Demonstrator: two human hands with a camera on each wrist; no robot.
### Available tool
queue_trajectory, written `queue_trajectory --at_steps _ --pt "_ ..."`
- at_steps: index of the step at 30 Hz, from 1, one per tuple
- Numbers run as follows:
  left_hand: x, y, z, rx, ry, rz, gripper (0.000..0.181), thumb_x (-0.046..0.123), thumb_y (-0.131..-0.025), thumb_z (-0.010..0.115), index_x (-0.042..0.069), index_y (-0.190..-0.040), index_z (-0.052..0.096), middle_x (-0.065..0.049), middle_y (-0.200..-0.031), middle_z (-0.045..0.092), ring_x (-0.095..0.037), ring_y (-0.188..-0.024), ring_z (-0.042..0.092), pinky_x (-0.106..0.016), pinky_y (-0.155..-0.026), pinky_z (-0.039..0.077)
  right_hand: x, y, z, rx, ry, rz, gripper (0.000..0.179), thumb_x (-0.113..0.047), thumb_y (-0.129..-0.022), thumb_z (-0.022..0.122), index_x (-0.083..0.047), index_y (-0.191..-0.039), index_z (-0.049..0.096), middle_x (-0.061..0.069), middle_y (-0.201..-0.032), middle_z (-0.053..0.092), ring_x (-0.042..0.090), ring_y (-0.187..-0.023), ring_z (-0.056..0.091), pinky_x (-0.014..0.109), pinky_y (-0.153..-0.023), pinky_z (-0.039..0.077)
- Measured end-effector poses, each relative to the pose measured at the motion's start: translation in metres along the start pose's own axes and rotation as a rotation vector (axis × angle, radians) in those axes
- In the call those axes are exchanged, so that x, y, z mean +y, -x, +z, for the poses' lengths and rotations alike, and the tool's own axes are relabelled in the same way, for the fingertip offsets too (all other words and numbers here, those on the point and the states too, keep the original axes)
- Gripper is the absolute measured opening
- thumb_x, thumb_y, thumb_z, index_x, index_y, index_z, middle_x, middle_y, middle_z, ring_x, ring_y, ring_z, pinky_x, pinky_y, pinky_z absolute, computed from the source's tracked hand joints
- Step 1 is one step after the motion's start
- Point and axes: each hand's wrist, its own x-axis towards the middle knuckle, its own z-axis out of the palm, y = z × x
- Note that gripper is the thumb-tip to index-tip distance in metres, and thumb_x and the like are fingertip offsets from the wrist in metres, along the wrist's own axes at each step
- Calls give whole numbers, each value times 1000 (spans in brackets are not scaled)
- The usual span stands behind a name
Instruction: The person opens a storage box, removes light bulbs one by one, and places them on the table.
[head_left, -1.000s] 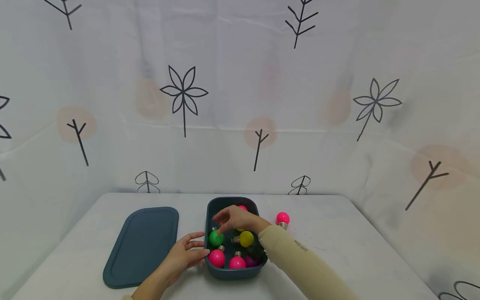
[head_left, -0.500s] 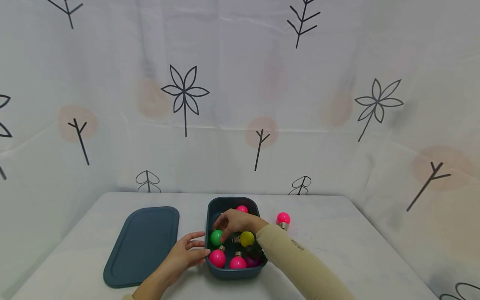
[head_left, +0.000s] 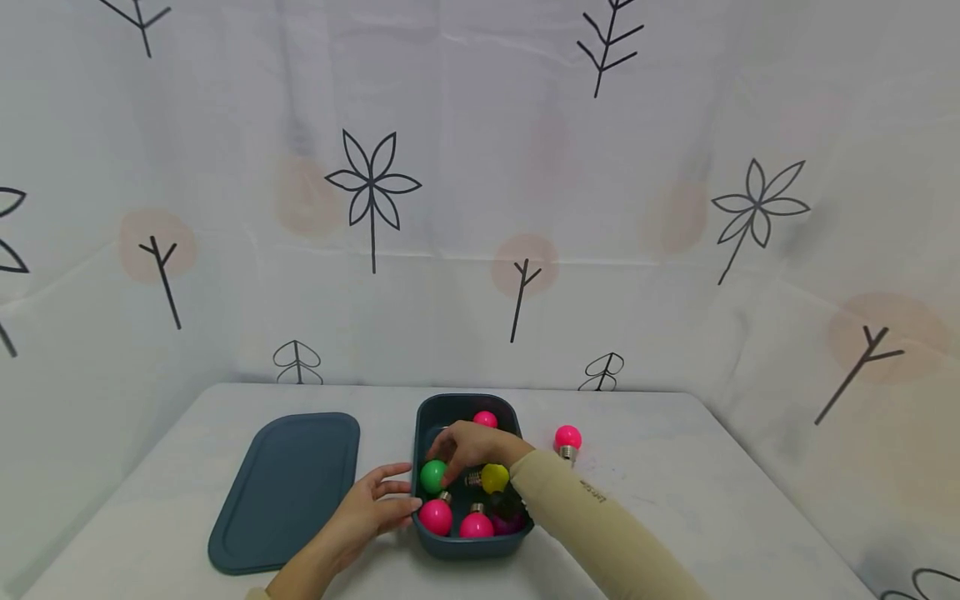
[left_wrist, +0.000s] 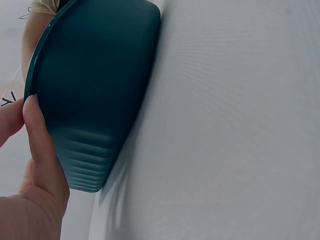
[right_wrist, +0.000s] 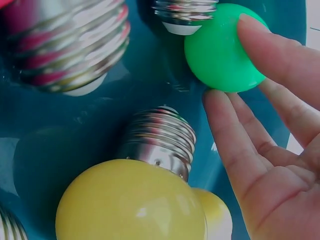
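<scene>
A dark teal bin holds several light bulbs. My right hand reaches inside and pinches a green light bulb by its globe, with the thumb on one side and fingertips on the other, as the right wrist view shows. Close beside those fingers lies a yellow bulb with a silver screw base. At the bin's left side, my left hand touches the rim with its fingers spread and the thumb tip near a pink bulb. The left wrist view shows this hand against the outer wall.
Left of the bin lies a flat teal lid. A pink bulb lies on the white tabletop to the right. Inside the bin are another pink bulb in front, a purple one and one at the back.
My right hand's fingers have closed around the green bulb, and its base is now hidden behind them. My left hand has stayed at the bin's rim.
</scene>
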Motion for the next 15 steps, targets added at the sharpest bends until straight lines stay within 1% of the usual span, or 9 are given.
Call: queue_trajectory --at_steps 4,7,11,15 --pt "0 0 0 -5 2 3 67 6 -81 71 -2 -137 35 -18 -112 52 -18 -83 61 -37 -77 54 -1 2 -2 -2 -14 -9 31 0 -77 73 -4 -108 66 1 -95 65 15 -88 60 28 -78 52" --pt "0 0 1 -5 0 5 67 6 -81 71 -3 -136 35 -18 -112 52 -18 -83 61 -37 -77 54 -1 4 -4 2 -43 -20 30 -1 -78 73 -4 -107 66 1 -94 64 16 -87 59 28 -77 52" --pt "1 1 1 0 -2 6 66 6 -81 71 -2 -136 36 -19 -111 52 -19 -83 61 -37 -77 54 0 6 -8 25 -74 -22 29 -3 -78 73 -7 -106 67 0 -94 63 17 -87 58 30 -76 52" --pt "1 1 1 4 -3 6 66 6 -81 71 -2 -136 36 -19 -112 52 -19 -83 60 -37 -77 54 -2 9 -13 59 -46 -20 30 -6 -78 74 -10 -107 68 -1 -95 63 17 -89 57 30 -77 51"
